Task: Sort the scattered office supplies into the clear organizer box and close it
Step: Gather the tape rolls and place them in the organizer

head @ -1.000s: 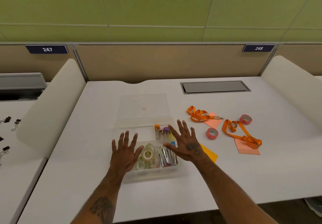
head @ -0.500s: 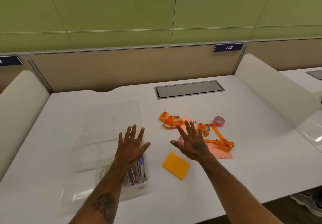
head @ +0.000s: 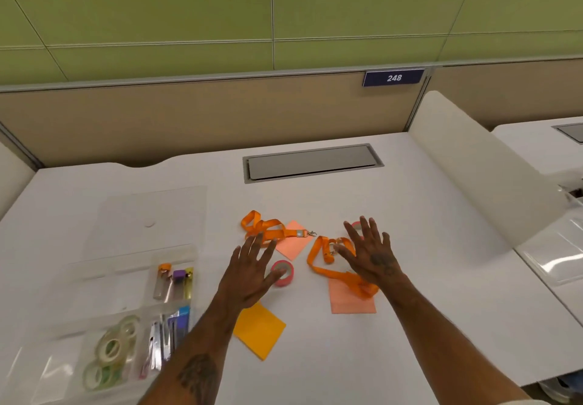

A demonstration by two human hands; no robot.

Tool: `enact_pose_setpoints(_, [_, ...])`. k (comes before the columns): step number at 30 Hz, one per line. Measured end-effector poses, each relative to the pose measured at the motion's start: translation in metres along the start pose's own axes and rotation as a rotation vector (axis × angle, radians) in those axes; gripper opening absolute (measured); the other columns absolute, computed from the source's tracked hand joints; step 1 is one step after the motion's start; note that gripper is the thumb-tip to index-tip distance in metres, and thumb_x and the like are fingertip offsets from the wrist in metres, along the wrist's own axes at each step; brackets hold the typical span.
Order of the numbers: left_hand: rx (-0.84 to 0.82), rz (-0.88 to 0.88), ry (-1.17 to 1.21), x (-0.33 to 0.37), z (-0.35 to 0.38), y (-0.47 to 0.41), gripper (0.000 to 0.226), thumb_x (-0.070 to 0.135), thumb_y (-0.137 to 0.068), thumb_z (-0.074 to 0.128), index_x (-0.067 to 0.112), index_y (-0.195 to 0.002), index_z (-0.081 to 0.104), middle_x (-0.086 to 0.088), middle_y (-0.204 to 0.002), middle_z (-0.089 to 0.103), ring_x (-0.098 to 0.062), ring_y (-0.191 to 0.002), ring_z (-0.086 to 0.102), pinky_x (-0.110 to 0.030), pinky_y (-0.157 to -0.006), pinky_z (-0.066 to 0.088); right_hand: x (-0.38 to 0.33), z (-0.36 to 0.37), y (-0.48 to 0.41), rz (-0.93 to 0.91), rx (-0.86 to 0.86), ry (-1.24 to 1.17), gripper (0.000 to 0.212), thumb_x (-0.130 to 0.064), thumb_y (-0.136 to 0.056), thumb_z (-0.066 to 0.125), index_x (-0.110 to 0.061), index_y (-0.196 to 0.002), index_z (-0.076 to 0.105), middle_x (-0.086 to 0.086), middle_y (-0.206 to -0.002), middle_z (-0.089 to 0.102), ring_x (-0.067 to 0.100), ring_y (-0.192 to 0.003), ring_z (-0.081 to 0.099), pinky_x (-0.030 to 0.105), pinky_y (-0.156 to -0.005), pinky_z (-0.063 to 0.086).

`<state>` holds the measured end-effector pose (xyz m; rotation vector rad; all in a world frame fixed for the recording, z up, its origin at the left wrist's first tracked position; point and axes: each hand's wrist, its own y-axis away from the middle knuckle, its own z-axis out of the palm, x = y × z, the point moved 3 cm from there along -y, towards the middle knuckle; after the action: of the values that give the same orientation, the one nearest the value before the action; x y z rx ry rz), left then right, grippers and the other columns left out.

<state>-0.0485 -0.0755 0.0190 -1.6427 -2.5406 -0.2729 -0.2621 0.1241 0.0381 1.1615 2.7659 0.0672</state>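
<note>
The clear organizer box (head: 94,281) lies open at the lower left, its lid flat behind it, holding clear tape rolls (head: 113,346), clips and pens. My left hand (head: 249,273) hovers open beside a pink tape roll (head: 284,273), above an orange sticky pad (head: 258,330). My right hand (head: 372,254) hovers open over an orange lanyard (head: 334,270) and a salmon sticky pad (head: 350,302). A second orange lanyard (head: 268,228) lies on another salmon pad (head: 293,240). A second pink tape roll (head: 356,224) peeks out behind my right fingers.
A grey cable hatch (head: 312,161) is set into the white desk (head: 426,294) behind the supplies. White curved dividers stand at the right (head: 479,180) and far left. A tan partition with a "248" plate (head: 393,77) closes the back.
Both hands have left the box and moved right over the scattered supplies. The view has swung right, so the box now sits at the lower left.
</note>
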Motion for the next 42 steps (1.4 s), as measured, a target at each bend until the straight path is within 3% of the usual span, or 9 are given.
enact_pose_setpoints(3, [-0.051, -0.001, 0.025, 0.011, 0.008, -0.009, 0.075, 0.067, -0.093, 0.022, 0.032, -0.153, -0.005, -0.005, -0.162, -0.012, -0.025, -0.150, -0.006, -0.046, -0.120, 0.010, 0.017, 0.004, -0.012, 0.005, -0.028, 0.028, 0.062, -0.055, -0.099, 0.023, -0.030, -0.153, 0.009, 0.011, -0.162, 0.001, 0.031, -0.150, -0.001, 0.054, -0.116, 0.018])
enact_pose_setpoints(7, [-0.093, -0.016, 0.063, 0.017, 0.016, -0.014, 0.080, 0.075, -0.087, 0.022, 0.036, -0.153, -0.002, 0.000, -0.163, -0.009, -0.023, -0.150, -0.001, -0.043, -0.119, 0.014, 0.029, 0.013, -0.029, -0.002, -0.085, 0.018, 0.058, -0.028, -0.102, 0.033, -0.027, -0.154, 0.006, 0.013, -0.162, 0.000, 0.033, -0.149, 0.002, 0.051, -0.115, 0.029])
enact_pose_setpoints(13, [-0.140, -0.069, 0.063, 0.017, 0.020, -0.020, 0.083, 0.079, -0.085, 0.029, 0.038, -0.153, 0.005, 0.002, -0.163, 0.005, -0.022, -0.148, 0.013, -0.044, -0.113, 0.027, 0.035, 0.022, -0.051, 0.033, -0.164, -0.038, 0.062, -0.017, -0.099, 0.037, -0.032, -0.153, 0.010, 0.011, -0.162, 0.001, 0.034, -0.149, 0.007, 0.052, -0.112, 0.032])
enact_pose_setpoints(22, [-0.213, -0.087, 0.043, 0.019, 0.021, -0.023, 0.085, 0.075, -0.083, 0.043, 0.039, -0.152, 0.008, -0.001, -0.160, 0.017, -0.023, -0.143, 0.025, -0.044, -0.110, 0.035, 0.034, 0.022, -0.061, 0.066, -0.083, -0.081, 0.049, -0.022, -0.097, 0.042, -0.025, -0.146, 0.031, 0.009, -0.145, 0.038, 0.029, -0.127, 0.043, 0.043, -0.097, 0.047])
enact_pose_setpoints(26, [-0.247, -0.095, 0.049, 0.022, 0.023, -0.027, 0.084, 0.074, -0.083, 0.045, 0.040, -0.151, 0.010, -0.002, -0.159, 0.020, -0.024, -0.142, 0.029, -0.042, -0.108, 0.037, 0.032, 0.012, -0.059, 0.084, -0.002, -0.117, 0.050, -0.022, -0.094, 0.050, -0.024, -0.142, 0.037, 0.009, -0.139, 0.042, 0.029, -0.122, 0.047, 0.041, -0.091, 0.050])
enact_pose_setpoints(32, [-0.277, -0.107, 0.052, 0.028, 0.023, -0.030, 0.067, 0.057, -0.089, 0.052, 0.031, -0.147, 0.030, -0.002, -0.154, 0.030, -0.023, -0.134, 0.041, -0.037, -0.103, 0.043, 0.029, -0.002, -0.054, 0.064, 0.069, -0.156, 0.054, -0.030, -0.087, 0.063, -0.022, -0.136, 0.042, 0.010, -0.135, 0.045, 0.027, -0.115, 0.052, 0.037, -0.083, 0.053])
enact_pose_setpoints(42, [-0.127, -0.109, 0.103, 0.012, -0.011, -0.008, 0.065, 0.058, -0.088, 0.053, 0.027, -0.143, 0.037, -0.003, -0.154, 0.032, -0.023, -0.131, 0.046, -0.037, -0.101, 0.045, 0.002, -0.014, -0.045, -0.030, 0.162, -0.143, 0.054, -0.045, -0.084, 0.064, -0.023, -0.130, 0.047, 0.012, -0.124, 0.053, 0.027, -0.106, 0.058, 0.036, -0.074, 0.055])
